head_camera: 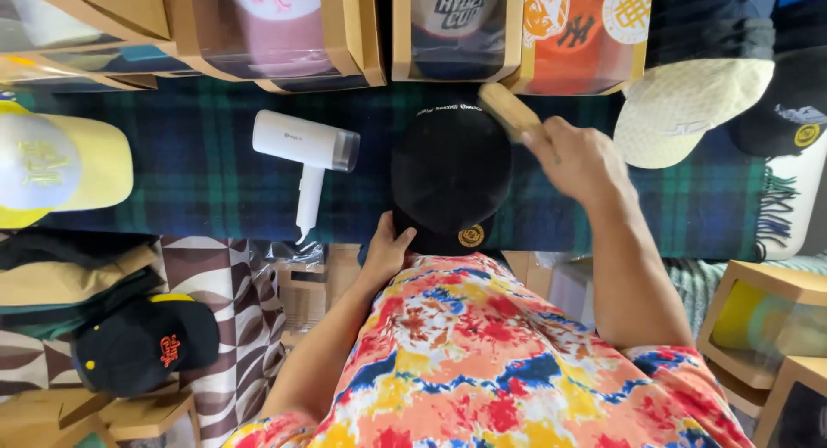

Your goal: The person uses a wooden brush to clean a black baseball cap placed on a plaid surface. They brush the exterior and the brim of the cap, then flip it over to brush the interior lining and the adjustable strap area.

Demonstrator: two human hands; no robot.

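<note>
A black cap [450, 177] with a round gold sticker on its brim lies on a dark green plaid blanket [198, 168]. My left hand [389, 245] grips the cap's brim at the near edge. My right hand [575, 159] holds a wooden-handled brush [508, 110] at the cap's far right side, blurred by motion. A white handheld steamer or dryer [308, 146] lies on the blanket just left of the cap.
Cardboard display boxes [349, 34] holding caps line the far edge. A yellow and white cap [56, 164] lies far left, a cream cap [689, 112] and a black one [788, 112] far right. Another black cap [142, 340] sits lower left. Wooden boxes [758, 327] stand lower right.
</note>
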